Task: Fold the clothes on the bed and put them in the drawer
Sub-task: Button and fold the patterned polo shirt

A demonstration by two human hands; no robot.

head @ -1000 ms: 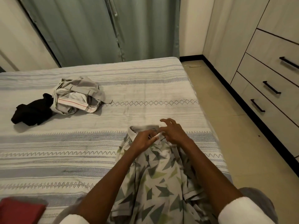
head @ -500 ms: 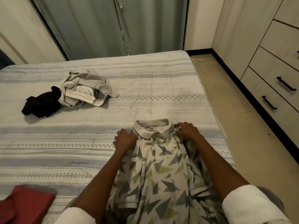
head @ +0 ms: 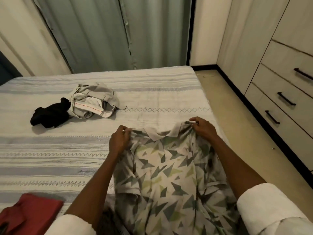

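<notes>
A white polo shirt (head: 166, 168) with grey and green triangles lies front-up on the striped bed (head: 152, 92), collar pointing away from me. My left hand (head: 119, 141) pinches its left shoulder. My right hand (head: 202, 128) pinches its right shoulder, and the fabric is pulled taut between them. Further back on the left lie a crumpled grey garment (head: 94, 100) and a black garment (head: 50, 113). A red garment (head: 28, 212) sits at the near left corner. The drawers (head: 288, 92) with black handles stand shut in the wardrobe on the right.
A strip of beige floor (head: 240, 122) runs between the bed's right edge and the wardrobe. Green curtains (head: 118, 31) hang behind the bed.
Both hands moved from the collar's middle outward to the shirt's shoulders, and the shirt is now spread wider. The camera view shifted slightly.
</notes>
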